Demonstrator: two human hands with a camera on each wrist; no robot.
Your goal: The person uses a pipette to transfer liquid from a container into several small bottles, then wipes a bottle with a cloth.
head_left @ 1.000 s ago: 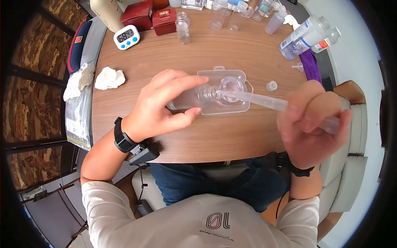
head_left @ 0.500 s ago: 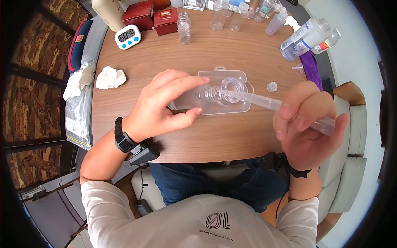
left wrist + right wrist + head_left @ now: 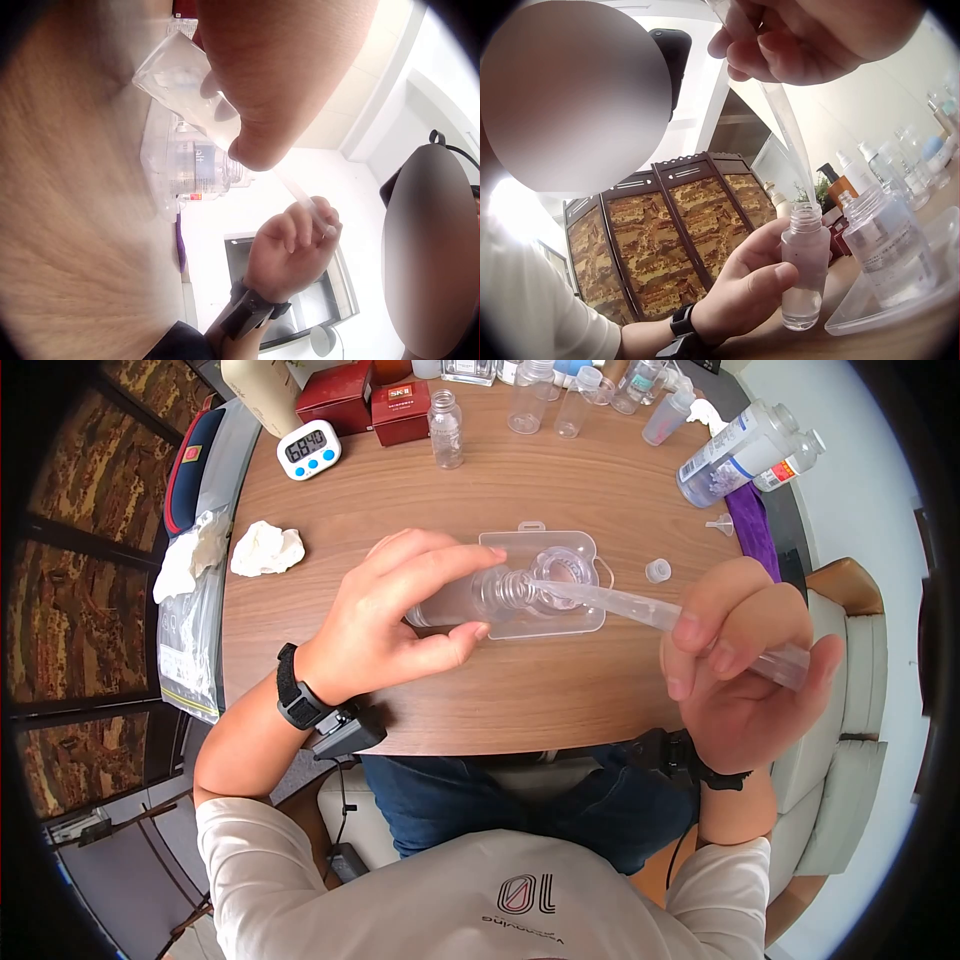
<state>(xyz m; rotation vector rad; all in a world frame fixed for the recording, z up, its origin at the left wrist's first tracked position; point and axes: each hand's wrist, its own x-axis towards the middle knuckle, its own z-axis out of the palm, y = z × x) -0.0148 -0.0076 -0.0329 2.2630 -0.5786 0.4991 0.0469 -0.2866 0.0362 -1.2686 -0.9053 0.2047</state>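
Observation:
My left hand [image 3: 385, 615] grips a small clear bottle [image 3: 805, 281], uncapped, with some liquid in its lower part. In the right wrist view the bottle stands nearly upright just over the table. My right hand [image 3: 750, 660] is raised at the right, its fingers curled round the upper end of a translucent plastic pipette [image 3: 625, 603]. The pipette slants down to the left, its tip right at the bottle's mouth [image 3: 806, 216]. Beside the small bottle, a larger open clear bottle [image 3: 892, 244] with liquid inside stands on a clear plastic tray [image 3: 525, 626].
A small clear cap [image 3: 657, 569] lies right of the tray. Crumpled tissue [image 3: 266, 549] and a white timer [image 3: 307, 451] are at the left. An empty bottle [image 3: 446, 430], red boxes [image 3: 398, 412] and several bottles line the back. A tiny funnel [image 3: 720, 522] lies near large bottles [image 3: 735, 450].
The right hand, blurred a second ago, has shifted slightly left and is now still, with the pipette tip staying by the bottle mouth. The left hand keeps its hold.

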